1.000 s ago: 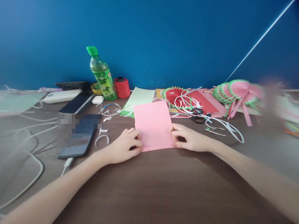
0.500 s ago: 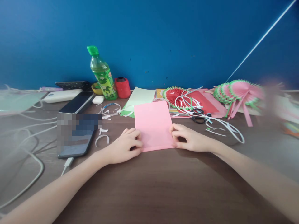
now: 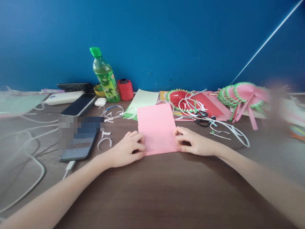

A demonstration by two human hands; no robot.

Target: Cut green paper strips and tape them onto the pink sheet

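- Far left, a white power bank (image 3: 64, 98), and there's a dark mark on its end, too small to read.
- Nearer, a smartphone (image 3: 79, 148) lies plugged into a white cable, part of its screen blurred into blocks.
- Then a green-capped drink bottle (image 3: 106, 79), leaning in view; white flowers on that green label, lettering too fine to make out.
- Right beside it, a red thread cone (image 3: 125, 90).
- Into the middle: the left hand (image 3: 130, 148), half curled, thumb and fingertips pinching the near left edge of the paper.
- There's the pink paper sheet (image 3: 156, 127), on the brown table (image 3: 147, 194), between both hands.
- Beyond it, a red pleated paper fan (image 3: 178, 98).
- And the right hand (image 3: 192, 142), loosely curled, pinching the near right edge.
- Behind that, black-handled scissors (image 3: 202, 122).
- Far right, pink-and-green pleated fans (image 3: 247, 91)!
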